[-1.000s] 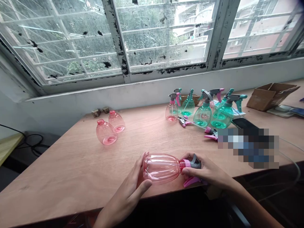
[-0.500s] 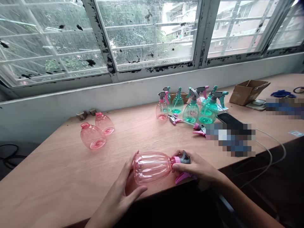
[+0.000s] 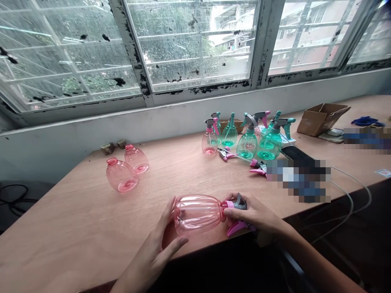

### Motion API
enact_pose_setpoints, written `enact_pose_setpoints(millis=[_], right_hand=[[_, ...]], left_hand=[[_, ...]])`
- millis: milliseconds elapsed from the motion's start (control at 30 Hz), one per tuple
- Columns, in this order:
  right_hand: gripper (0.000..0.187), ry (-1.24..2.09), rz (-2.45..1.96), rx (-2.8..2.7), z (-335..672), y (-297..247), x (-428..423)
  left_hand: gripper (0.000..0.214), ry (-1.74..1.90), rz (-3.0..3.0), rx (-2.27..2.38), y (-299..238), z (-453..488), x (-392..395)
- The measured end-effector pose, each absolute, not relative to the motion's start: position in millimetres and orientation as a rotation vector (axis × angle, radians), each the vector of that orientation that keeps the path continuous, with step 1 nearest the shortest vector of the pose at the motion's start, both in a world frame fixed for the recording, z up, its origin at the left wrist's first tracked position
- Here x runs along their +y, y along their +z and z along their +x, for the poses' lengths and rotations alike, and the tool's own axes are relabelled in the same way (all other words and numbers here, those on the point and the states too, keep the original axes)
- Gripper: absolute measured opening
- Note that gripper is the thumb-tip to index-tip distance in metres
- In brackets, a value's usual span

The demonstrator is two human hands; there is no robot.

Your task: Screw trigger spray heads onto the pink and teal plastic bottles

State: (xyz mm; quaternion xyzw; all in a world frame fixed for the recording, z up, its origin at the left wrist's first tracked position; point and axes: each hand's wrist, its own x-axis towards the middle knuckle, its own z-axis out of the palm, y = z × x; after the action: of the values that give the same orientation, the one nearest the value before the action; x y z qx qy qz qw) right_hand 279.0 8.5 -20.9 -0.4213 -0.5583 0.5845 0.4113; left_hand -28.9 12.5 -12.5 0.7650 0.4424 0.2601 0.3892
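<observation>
A clear pink spray bottle (image 3: 198, 213) lies on its side just above the table's near edge, its base to the left. Its pink collar and grey spray head with a pink trigger (image 3: 236, 228) are at the neck. My right hand (image 3: 249, 213) is closed around the neck and collar. At the base, my left hand (image 3: 163, 236) is cupped with its fingers against the far side and its thumb held apart from the bottle. Two pink bottles without spray heads, a nearer one (image 3: 122, 177) and a farther one (image 3: 136, 158), stand to the left.
Several green spray bottles (image 3: 269, 144) and a pink one (image 3: 209, 140) stand by the wall. Loose spray heads (image 3: 259, 167) lie before them. A phone (image 3: 302, 158), a cable (image 3: 348, 177) and a cardboard box (image 3: 320, 119) are at the right. Small blocks (image 3: 107, 149) sit far left.
The bottle has turned slightly about its length between my hands. My left thumb has stayed apart from it. The whole view has shifted a little; the other things stand as before.
</observation>
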Motion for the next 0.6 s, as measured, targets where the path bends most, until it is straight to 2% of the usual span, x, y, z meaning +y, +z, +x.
enact_pose_setpoints(millis=[367, 600], right_hand=[[0.032, 1.496, -1.022, -1.381, 276, -14, 6], [0.034, 1.526, -0.979, -1.344, 277, -14, 9]], left_hand=[[0.080, 0.635, 2.088, 1.167, -11, -28, 13], [0.067, 0.669, 2.005, 1.150, -22, -36, 16]])
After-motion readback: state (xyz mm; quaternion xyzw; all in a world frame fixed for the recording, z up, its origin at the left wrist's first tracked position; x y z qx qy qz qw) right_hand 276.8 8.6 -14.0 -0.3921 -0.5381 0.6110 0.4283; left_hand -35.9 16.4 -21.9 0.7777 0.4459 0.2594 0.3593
